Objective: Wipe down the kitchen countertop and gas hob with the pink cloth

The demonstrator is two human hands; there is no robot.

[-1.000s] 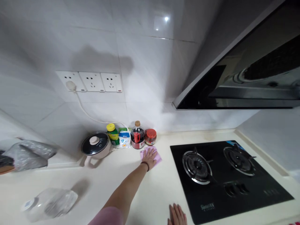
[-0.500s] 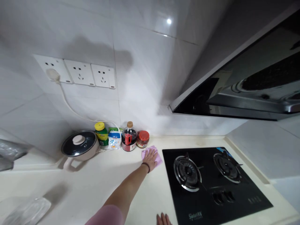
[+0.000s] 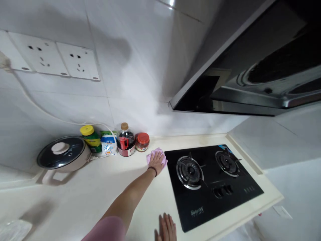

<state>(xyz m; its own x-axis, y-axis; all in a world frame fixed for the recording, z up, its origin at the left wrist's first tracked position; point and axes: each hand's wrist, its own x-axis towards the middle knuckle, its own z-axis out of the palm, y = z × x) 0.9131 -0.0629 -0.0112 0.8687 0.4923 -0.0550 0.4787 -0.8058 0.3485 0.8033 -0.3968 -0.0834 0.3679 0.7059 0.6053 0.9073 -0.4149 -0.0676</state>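
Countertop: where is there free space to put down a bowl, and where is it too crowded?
The widest bare patch of countertop lies between the electric pot and the arm of the left hand. A narrower strip runs between the gas hob and the back wall. Crowded: the wall row from the pot to the red-lidded jar, near the pink cloth.

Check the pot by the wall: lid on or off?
On. The dark lid sits level on the pink pot, covering its rim, knob up.
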